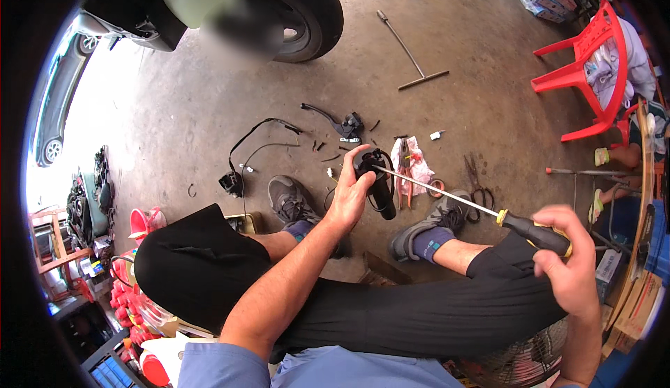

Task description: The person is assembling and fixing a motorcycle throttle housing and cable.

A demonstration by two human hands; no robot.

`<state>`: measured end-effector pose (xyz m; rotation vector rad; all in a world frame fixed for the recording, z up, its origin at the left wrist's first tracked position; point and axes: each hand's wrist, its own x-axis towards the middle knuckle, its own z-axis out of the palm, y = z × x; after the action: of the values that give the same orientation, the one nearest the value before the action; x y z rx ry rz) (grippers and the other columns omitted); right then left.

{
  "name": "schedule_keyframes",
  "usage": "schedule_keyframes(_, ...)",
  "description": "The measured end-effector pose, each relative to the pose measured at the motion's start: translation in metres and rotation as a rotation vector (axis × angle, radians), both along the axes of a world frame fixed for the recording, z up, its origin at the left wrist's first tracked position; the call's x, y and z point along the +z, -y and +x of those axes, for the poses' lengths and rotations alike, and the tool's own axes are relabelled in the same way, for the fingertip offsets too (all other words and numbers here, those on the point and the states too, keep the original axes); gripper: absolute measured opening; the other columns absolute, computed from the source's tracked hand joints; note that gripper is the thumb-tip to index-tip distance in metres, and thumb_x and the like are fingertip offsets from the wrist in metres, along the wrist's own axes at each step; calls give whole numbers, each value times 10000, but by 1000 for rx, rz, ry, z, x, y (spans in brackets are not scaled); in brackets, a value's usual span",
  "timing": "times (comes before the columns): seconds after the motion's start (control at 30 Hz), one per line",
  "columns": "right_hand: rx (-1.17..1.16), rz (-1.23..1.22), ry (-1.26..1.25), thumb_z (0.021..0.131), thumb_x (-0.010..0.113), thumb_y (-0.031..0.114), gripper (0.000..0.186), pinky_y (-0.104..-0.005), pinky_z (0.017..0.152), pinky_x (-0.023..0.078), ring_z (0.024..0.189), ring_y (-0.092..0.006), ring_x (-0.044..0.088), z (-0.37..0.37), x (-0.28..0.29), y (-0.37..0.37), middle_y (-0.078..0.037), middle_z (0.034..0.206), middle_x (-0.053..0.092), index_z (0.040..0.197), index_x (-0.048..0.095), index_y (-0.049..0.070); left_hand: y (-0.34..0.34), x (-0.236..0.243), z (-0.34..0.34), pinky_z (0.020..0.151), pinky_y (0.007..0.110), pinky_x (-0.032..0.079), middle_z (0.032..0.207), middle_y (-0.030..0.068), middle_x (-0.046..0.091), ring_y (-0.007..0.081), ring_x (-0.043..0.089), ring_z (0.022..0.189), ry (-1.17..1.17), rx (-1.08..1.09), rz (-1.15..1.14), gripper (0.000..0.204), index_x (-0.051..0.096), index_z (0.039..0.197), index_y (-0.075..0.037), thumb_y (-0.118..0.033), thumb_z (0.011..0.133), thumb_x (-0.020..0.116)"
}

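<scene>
A seated person's left hand (352, 189) grips a black cylindrical part (380, 196), held upright, slightly tilted, above the floor between the person's shoes. From its upper end a long screwdriver (523, 229) slants down to the right, where the right hand (576, 262) is closed around the butt of its black and yellow handle. The hands are well apart. The step in hand looks like screwing or prying at the part's upper end; whether the tip sits in a screw cannot be told. The next move seems to call for a firm left grip and a shaft kept in line while the handle turns or pushes.

The surface is a stained, brown-grey concrete floor. At far left, a dark car (54, 119) stands in bright daylight outside. Rightward come a black cable (241, 140), a tyre (326, 15) under pale green bodywork, and a black hand lever (345, 126) with dark scraps near it. Beyond the part, red-handled pliers (407, 172) lie on a stained cloth (419, 148); farther up is a T-handle wrench (423, 79), then scissors (480, 187). At right, a red plastic chair (593, 46) holds pale fabric.
</scene>
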<state>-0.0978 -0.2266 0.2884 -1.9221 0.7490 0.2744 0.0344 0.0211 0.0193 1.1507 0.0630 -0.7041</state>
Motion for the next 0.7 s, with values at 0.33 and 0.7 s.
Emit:
schedule_keyframes(0.33,49,-20,17,901,592,8,224,-263,545,447,620,-99,567,-1,5,-2,-135,981,642,1118,605,-50,-5,-15,1,958,398,524,1188,129,570,230,631,1092,35,-89,18,571,313,1487,-170,-66,955,491)
schedule_keyframes(0.7,225,-269,137,755,659,22,335,-326,778,506,893,-223,644,1,2,-5,-150,996,610,1085,635,-33,-2,-5,2,948,411,529,1206,143,573,245,637,1105,-32,-63,-16,568,314,1481,-147,-57,945,479)
